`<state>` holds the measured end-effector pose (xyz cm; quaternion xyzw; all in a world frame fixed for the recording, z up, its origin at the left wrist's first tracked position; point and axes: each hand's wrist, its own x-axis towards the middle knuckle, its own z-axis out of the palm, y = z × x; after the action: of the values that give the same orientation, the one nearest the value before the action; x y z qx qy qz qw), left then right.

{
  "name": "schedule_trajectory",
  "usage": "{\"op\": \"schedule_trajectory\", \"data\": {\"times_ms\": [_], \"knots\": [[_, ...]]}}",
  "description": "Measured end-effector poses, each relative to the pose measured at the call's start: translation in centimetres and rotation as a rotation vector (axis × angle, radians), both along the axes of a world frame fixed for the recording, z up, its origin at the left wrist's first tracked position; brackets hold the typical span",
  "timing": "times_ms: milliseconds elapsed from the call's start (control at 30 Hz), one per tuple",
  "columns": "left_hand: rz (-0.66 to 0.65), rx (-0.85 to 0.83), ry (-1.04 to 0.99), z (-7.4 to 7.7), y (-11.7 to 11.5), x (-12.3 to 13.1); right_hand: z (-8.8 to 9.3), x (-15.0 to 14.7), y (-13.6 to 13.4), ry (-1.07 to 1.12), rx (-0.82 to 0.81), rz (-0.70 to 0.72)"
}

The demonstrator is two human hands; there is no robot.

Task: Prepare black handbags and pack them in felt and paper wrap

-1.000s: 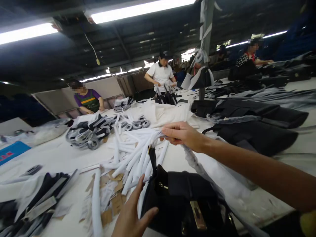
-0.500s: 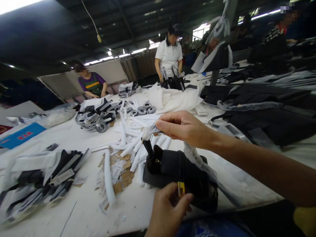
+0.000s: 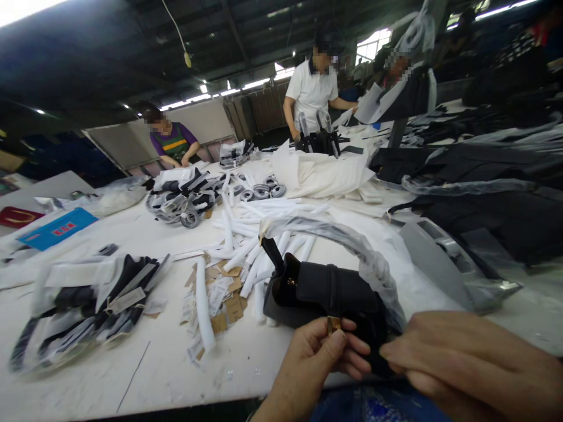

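A black handbag point(image 3: 314, 293) lies on the white table in front of me, its flap strap running down the middle. Its handle point(image 3: 328, 225) arches above it, wrapped in clear plastic. My left hand point(image 3: 314, 354) pinches the gold metal clasp point(image 3: 333, 325) at the strap's end between thumb and finger, the other fingers spread under it. At the bag's lower right end is my right hand point(image 3: 470, 357), slightly blurred, with its fingers curled together. What those fingers hold, if anything, is hidden.
White foam tubes point(image 3: 250, 252) and brown paper tags point(image 3: 226, 310) lie left of the bag. Plastic-wrapped straps point(image 3: 83, 299) sit farther left, near a blue box point(image 3: 57, 228). Black bag pieces point(image 3: 475, 217) are piled at right. Two co-workers point(image 3: 312, 88) stand across the table.
My right hand has let go of the wrapped handle and come down to the bag's lower right. The handle stays arched. My left hand still pinches the clasp, now turned differently.
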<state>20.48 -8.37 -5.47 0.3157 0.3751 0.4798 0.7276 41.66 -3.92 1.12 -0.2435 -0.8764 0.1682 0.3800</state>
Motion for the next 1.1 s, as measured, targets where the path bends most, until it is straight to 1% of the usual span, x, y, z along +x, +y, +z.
{"op": "schedule_trajectory", "data": {"times_ms": [33,67,100,167,233,300,400,467,567,633,733,833,967,1033,1100], "knots": [[-0.012,-0.002,-0.026,0.1,-0.1,-0.2,-0.9,-0.4,-0.5,-0.035,-0.080,0.006],[-0.022,0.000,-0.038,0.2,-0.2,-0.3,-1.6,-0.9,-0.8,-0.051,-0.163,-0.023],[-0.029,0.009,-0.033,0.3,-0.3,-0.5,-2.2,-1.5,-0.9,-0.048,-0.226,-0.075],[-0.007,0.046,0.013,0.4,-0.5,-0.9,-3.0,-2.7,-1.0,-0.021,-0.299,-0.182],[0.038,0.082,0.061,0.5,-0.5,-1.1,-3.2,-3.3,-1.0,-0.006,-0.342,-0.232],[0.061,0.086,0.064,0.5,-0.5,-1.1,-3.2,-3.6,-1.1,-0.011,-0.410,-0.221],[0.064,0.068,0.002,0.6,-0.4,-0.9,-3.0,-3.9,-1.3,0.006,-0.552,-0.183],[0.093,0.056,-0.032,0.5,-0.3,-0.8,-3.0,-4.2,-1.4,0.026,-0.629,-0.174],[0.131,0.041,-0.031,0.3,-0.2,-0.8,-3.5,-4.6,-1.2,0.053,-0.655,-0.224],[0.147,0.031,-0.023,0.2,0.0,-0.8,-3.9,-4.6,-1.1,0.043,-0.633,-0.276],[0.184,0.001,-0.038,0.1,0.3,-0.8,-4.2,-4.4,-0.8,-0.003,-0.592,-0.302],[0.211,-0.005,-0.042,-0.1,0.5,-0.6,-4.1,-4.1,-0.5,-0.030,-0.585,-0.297],[0.215,0.022,-0.014,0.1,0.8,-0.5,-3.4,-4.1,-0.3,-0.027,-0.623,-0.257],[0.221,0.064,0.031,0.3,0.9,-0.5,-3.1,-4.1,-0.1,-0.004,-0.658,-0.225],[0.240,0.131,0.124,0.6,0.9,-0.6,-2.8,-4.2,0.0,0.025,-0.687,-0.193]]}}
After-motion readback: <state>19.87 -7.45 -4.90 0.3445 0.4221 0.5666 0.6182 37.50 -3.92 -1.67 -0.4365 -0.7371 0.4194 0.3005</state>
